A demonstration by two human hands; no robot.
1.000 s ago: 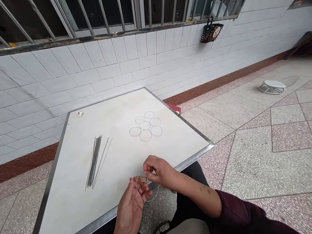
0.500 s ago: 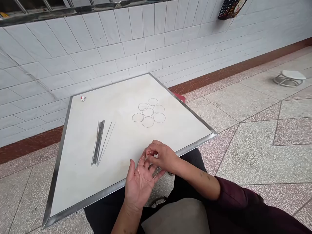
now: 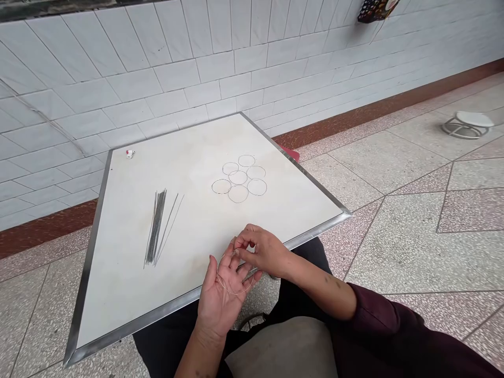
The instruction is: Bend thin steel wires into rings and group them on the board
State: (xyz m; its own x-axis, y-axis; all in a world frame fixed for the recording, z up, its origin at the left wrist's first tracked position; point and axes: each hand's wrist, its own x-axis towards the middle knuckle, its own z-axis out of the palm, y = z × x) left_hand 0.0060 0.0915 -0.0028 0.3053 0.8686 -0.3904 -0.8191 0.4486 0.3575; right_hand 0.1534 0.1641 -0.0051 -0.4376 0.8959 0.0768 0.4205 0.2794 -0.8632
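Observation:
My right hand (image 3: 266, 253) pinches the top of a thin wire ring (image 3: 236, 293) between thumb and fingers, close to the fingertips of my left hand (image 3: 218, 304). The left hand is palm up, thumb and fingers stretched out, and the ring lies across its palm. Whether the left fingertips also grip the wire is hidden behind the right hand. Beyond my hands, several wire rings (image 3: 238, 202) lie flat on the white table, grouped like a flower. To the left lies a bundle of straight dark wires (image 3: 156, 227), with two wires apart at its right side.
The white table (image 3: 118, 294) has a metal edge and stands near a tiled wall (image 3: 169, 84). A small red-and-white object (image 3: 130, 154) sits at its far left corner. A low white stool (image 3: 468, 123) is on the floor at the far right.
The view has shifted slightly. The ring has swung a little to the left over my left palm, while my right hand keeps its pinch.

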